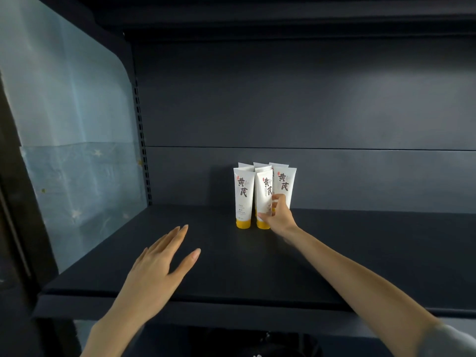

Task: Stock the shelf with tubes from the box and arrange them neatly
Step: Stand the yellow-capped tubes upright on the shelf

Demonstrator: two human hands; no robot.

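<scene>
Several white tubes with yellow caps stand cap-down in a tight cluster near the back of the dark shelf point(231, 266). The front row holds a left tube point(242, 197), a middle tube point(264, 194) and a right tube point(284, 184); more tubes stand behind them, mostly hidden. My right hand point(279, 215) reaches in and pinches the lower part of the middle tube, which leans slightly. My left hand point(159, 261) hovers flat over the shelf's front left with straight fingers, holding nothing. The box is out of view.
The dark back panel point(309, 112) rises behind the tubes. A pale blue sheet point(69, 124) covers the left side wall, beside a slotted upright point(140, 140). Another shelf point(283, 19) hangs overhead. Something dark lies below the shelf's front edge point(257, 343).
</scene>
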